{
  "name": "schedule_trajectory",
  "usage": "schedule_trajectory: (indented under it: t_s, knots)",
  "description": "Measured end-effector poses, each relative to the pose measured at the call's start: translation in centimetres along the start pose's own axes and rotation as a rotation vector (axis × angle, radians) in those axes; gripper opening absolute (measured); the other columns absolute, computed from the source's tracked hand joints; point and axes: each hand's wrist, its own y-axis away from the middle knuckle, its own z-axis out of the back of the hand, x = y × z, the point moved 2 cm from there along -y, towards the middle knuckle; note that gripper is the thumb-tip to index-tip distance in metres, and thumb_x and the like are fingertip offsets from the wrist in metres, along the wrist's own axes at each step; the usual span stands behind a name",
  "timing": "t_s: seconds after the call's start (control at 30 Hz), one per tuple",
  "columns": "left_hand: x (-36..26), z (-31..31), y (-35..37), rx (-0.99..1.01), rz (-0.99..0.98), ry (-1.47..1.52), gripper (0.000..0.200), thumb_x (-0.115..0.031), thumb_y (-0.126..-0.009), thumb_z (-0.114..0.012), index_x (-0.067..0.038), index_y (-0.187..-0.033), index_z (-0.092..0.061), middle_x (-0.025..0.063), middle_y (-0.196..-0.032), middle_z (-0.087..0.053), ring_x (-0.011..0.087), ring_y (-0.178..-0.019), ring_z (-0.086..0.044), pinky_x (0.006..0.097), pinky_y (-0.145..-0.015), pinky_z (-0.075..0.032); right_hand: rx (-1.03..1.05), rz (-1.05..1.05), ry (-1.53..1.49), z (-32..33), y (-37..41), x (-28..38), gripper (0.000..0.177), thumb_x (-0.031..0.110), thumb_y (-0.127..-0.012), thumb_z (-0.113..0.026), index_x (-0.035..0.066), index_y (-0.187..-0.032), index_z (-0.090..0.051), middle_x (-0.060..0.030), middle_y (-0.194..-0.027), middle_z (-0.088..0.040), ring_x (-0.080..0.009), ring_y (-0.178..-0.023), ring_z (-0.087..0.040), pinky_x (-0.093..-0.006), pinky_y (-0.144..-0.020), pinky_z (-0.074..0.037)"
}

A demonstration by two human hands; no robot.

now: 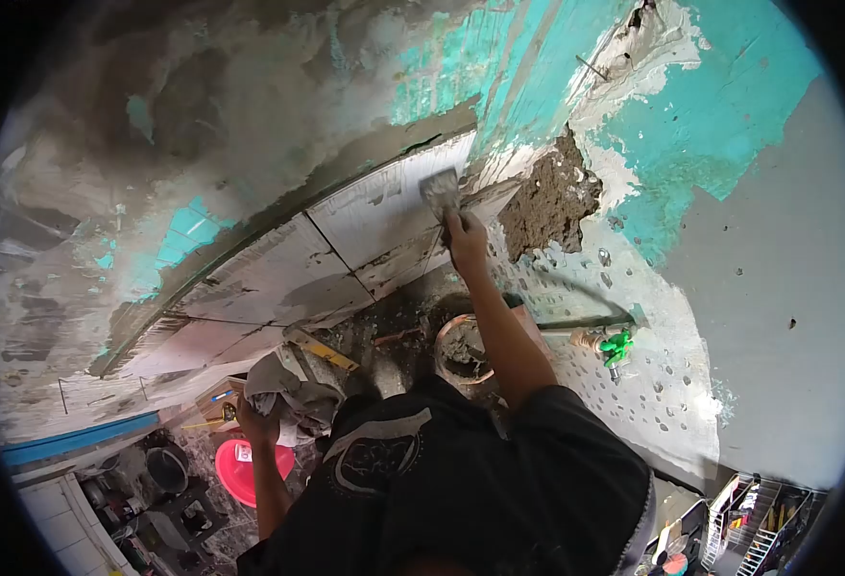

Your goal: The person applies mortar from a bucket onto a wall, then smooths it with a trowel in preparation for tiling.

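My right hand (466, 240) is closed around the handle of a putty knife (439, 190). Its broad blade lies against the upper right part of the white wall tiles (278, 274), which are smeared with grey mortar. Lower left, my left hand (257, 422) grips a grey cloth (293, 396); the folds hide part of its fingers. Below my right forearm stands a bucket (445, 363) with grey mortar inside, partly covered by the arm.
A yellow spirit level (323, 349) leans near the tiles' foot. A green-handled tap (617, 348) juts from the pitted right wall, below a rough brown mortar patch (552, 197). A pink basin (240, 472) and a wire rack (759, 523) stand lower down.
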Motion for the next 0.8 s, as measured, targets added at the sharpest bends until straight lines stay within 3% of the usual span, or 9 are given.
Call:
schedule_trajectory:
  t_s: [0.07,0.17,0.23,0.4,0.5,0.8]
  knots:
    - [-0.1,0.1,-0.4,-0.007,-0.013,0.021,0.04,-0.016,-0.069,-0.072,0.0,-0.101,-0.057,0.0141,-0.097,-0.062,0.0261,-0.088,-0.06,0.0341,-0.079,-0.045,-0.131,-0.294,-0.05,1.9,2.4,1.3,0.019,0.021,-0.089,-0.052,0.002,-0.086,-0.054,-0.0032,-0.063,-0.051,-0.0123,-0.05,-0.05,-0.0267,-0.046,-0.041]
    - [1.3,0.2,-0.8,-0.009,-0.02,0.099,0.042,-0.016,-0.066,-0.073,0.001,-0.1,-0.057,0.0159,-0.095,-0.061,0.03,-0.087,-0.06,0.0358,-0.077,-0.046,-0.08,-0.325,-0.191,3.7,4.6,7.7,0.015,0.017,-0.088,-0.049,0.004,-0.096,-0.051,-0.0045,-0.066,-0.053,-0.0156,-0.05,-0.054,-0.0279,-0.045,-0.044]
    - [2.0,0.4,-1.0,0.008,-0.025,0.125,0.041,-0.016,-0.064,-0.074,0.001,-0.099,-0.057,0.0164,-0.092,-0.061,0.0318,-0.086,-0.06,0.0367,-0.076,-0.046,-0.02,-0.305,-0.207,4.1,4.6,12.0,0.016,0.013,-0.087,-0.048,0.006,-0.102,-0.048,-0.0059,-0.067,-0.054,-0.0175,-0.05,-0.056,-0.0287,-0.044,-0.045]
    - [4.8,1.1,-1.5,0.009,-0.053,0.088,0.036,-0.014,-0.064,-0.073,0.0,-0.093,-0.056,0.0154,-0.088,-0.061,0.0309,-0.083,-0.061,0.0365,-0.075,-0.046,-0.069,-0.129,-0.065,3.6,2.4,18.5,0.013,0.009,-0.085,-0.047,0.002,-0.096,-0.05,-0.0079,-0.071,-0.056,-0.0165,-0.049,-0.056,-0.0282,-0.042,-0.044]
    - [5.9,2.4,-1.6,0.084,-0.058,0.113,0.039,-0.012,-0.069,-0.071,0.001,-0.103,-0.054,0.0157,-0.097,-0.061,0.0284,-0.09,-0.059,0.0341,-0.08,-0.044,-0.069,-0.137,-0.041,2.5,0.9,19.9,0.013,0.01,-0.085,-0.047,0.002,-0.096,-0.05,-0.0079,-0.07,-0.056,-0.0167,-0.047,-0.055,-0.0283,-0.04,-0.043]
    - [11.7,4.3,-0.3,0.118,0.021,0.305,0.043,-0.004,-0.071,-0.068,0.001,-0.11,-0.051,0.013,-0.103,-0.061,0.0233,-0.095,-0.059,0.0317,-0.085,-0.044,-0.031,-0.182,0.048,-0.8,2.9,20.3,0.016,0.012,-0.085,-0.047,-0.002,-0.093,-0.051,-0.0096,-0.067,-0.055,-0.0184,-0.044,-0.054,-0.0292,-0.037,-0.042]
